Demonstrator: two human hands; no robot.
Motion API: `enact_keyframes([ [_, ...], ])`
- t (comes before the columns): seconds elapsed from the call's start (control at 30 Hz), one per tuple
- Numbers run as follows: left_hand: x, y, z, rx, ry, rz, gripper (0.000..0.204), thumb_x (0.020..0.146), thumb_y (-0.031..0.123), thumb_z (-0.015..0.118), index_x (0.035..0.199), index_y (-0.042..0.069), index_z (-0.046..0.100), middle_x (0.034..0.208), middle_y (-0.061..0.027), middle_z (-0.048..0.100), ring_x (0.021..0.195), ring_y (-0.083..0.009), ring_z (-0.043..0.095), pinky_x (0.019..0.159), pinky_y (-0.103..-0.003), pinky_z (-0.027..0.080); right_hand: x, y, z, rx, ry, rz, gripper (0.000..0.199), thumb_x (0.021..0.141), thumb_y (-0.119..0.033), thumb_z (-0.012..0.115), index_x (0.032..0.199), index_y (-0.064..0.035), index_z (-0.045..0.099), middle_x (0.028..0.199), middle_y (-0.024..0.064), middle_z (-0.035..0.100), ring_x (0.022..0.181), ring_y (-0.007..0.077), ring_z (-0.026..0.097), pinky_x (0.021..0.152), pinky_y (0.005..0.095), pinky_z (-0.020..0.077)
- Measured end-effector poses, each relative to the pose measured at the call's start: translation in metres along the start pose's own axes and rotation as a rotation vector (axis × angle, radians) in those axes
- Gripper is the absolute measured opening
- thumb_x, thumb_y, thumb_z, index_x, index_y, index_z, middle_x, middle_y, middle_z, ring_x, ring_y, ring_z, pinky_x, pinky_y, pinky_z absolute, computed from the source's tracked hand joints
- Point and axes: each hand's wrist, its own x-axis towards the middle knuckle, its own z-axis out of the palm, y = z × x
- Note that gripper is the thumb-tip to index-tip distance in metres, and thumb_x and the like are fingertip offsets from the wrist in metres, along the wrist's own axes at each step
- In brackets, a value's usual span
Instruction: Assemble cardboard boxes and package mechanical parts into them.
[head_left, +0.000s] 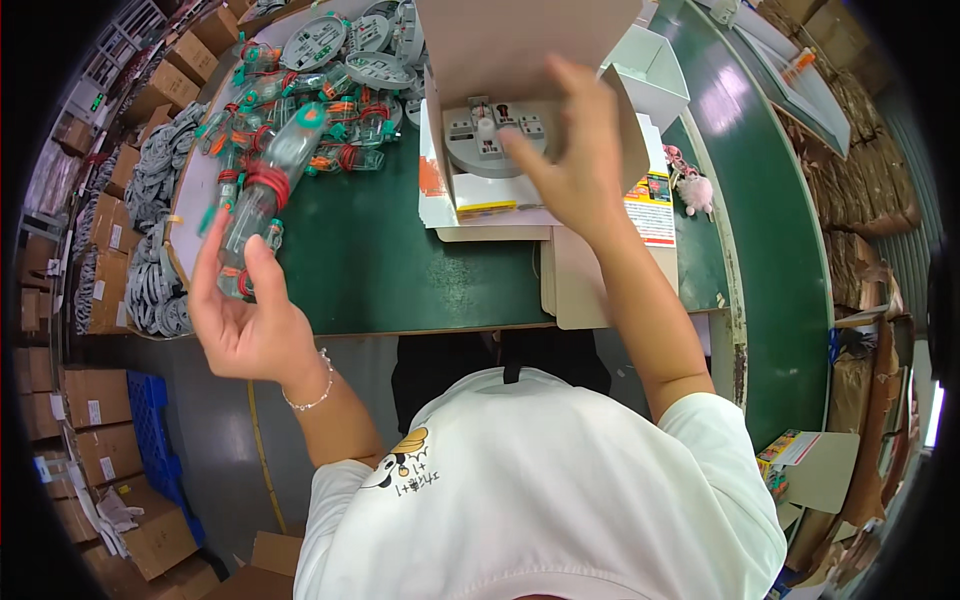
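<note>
My left hand (250, 330) holds a clear plastic tube with green ends and red coils (268, 190), tilted above the table's left side. Its thumb and fingers close around the tube's lower end. My right hand (588, 165), somewhat blurred, reaches over an open carton (530, 45) with its thumb and fingers apart; I see nothing between them. Inside the carton lies a round grey base (462, 152) with small red, black and white parts on it. The thumb overlaps the base in view; whether it touches cannot be told.
Similar tubes (345, 158) are heaped at the back left of the green table (400, 280), with grey round bases (315, 42) behind. Flattened cartons (580, 285) lie near the front edge. A white box (645, 75) and a pink fluffy charm (693, 193) are at right.
</note>
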Motion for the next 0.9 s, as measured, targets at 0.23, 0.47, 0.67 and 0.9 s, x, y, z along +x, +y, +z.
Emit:
enact_keyframes([
  [0.23,-0.018,0.045,0.078,-0.272,-0.321,0.46,0.036,0.078,-0.007,0.076,0.112,-0.006,0.066,0.116,-0.0183,0.07,0.095,-0.0241,0.069,0.086,-0.035,0.054,-0.033,0.025,-0.061,0.068,0.422,0.128,0.054,0.09,-0.02,0.071,0.136,-0.0032,0.049,0.133,0.0123,0.053,0.12,0.0264,0.051,0.094,0.0356,0.0444],
  [0.47,-0.076,0.047,0.173,-0.204,-0.519,0.582,0.023,0.076,0.008,0.08,0.096,0.004,0.072,0.104,-0.0091,0.073,0.092,-0.0238,0.067,0.085,-0.036,0.05,-0.063,0.037,-0.06,0.529,-0.07,0.613,0.037,0.104,-0.029,0.051,0.127,-0.0009,0.053,0.116,0.0088,0.058,0.105,0.0141,0.053,0.09,0.0299,0.0441],
  [0.67,-0.093,0.051,0.169,0.061,-0.98,0.518,0.023,0.079,0.019,0.078,0.091,0.002,0.071,0.105,-0.0097,0.072,0.093,-0.023,0.066,0.089,-0.036,0.049,-0.065,0.057,-0.067,0.448,-0.236,0.641,0.037,0.105,-0.034,0.049,0.108,0.0016,0.06,0.09,0.0056,0.063,0.086,0.0132,0.057,0.08,0.029,0.0468],
  [0.9,-0.088,0.056,0.142,-0.144,-0.814,0.504,0.017,0.079,0.016,0.078,0.082,0.001,0.069,0.089,-0.01,0.072,0.085,-0.0244,0.067,0.086,-0.038,0.051,-0.039,0.063,-0.069,0.12,-0.448,0.655,0.04,0.101,-0.029,0.051,0.083,0.0055,0.062,0.069,0.0079,0.065,0.062,0.0145,0.058,0.061,0.0338,0.0468],
])
